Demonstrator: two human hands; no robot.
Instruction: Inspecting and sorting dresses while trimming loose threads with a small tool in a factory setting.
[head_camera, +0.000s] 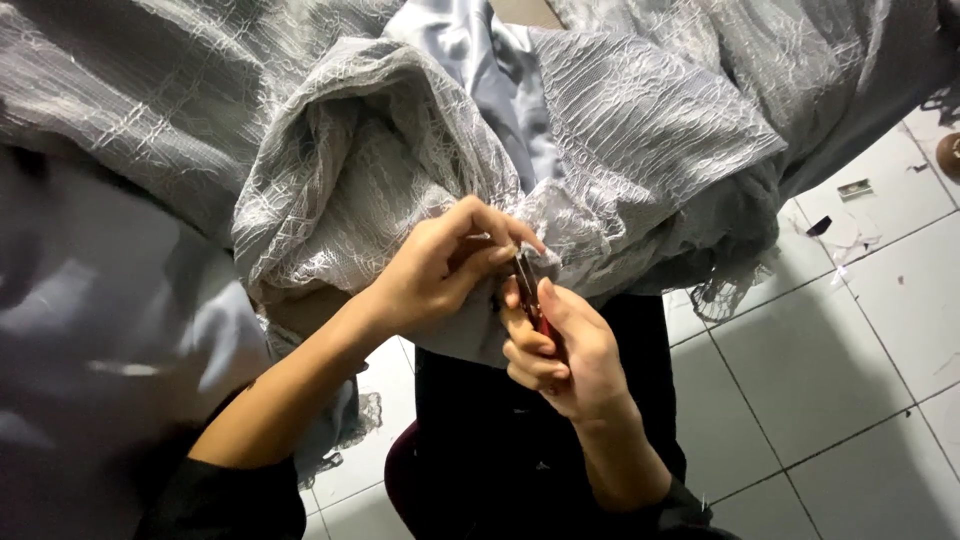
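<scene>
So the left hand (435, 270) has a fold of the grey lace fabric (400, 160) pinched tight between thumb and fingertips, right at the edge where the lace bunches up over the lap. The right hand (560, 355) is closed around a small red-handled tool (530, 295), I think thread snips, though most of it is hidden in the fist so I can't swear to it. Its metal tip pokes up and touches the lace just beside the left fingertips.

The lace looks super light and floppy, open-weave, the kind that snags and tears if you tug it. I'd say the best hold is exactly that: a small pinch close to the working spot, keeping it taut, because it'd slump anywhere else. There's a smoother satin lining (470, 50) underneath that looks slippery.

The rest of the fabric is piled above both hands and drapes down toward the white tiled floor (840, 350), which has a few scraps on it.
</scene>
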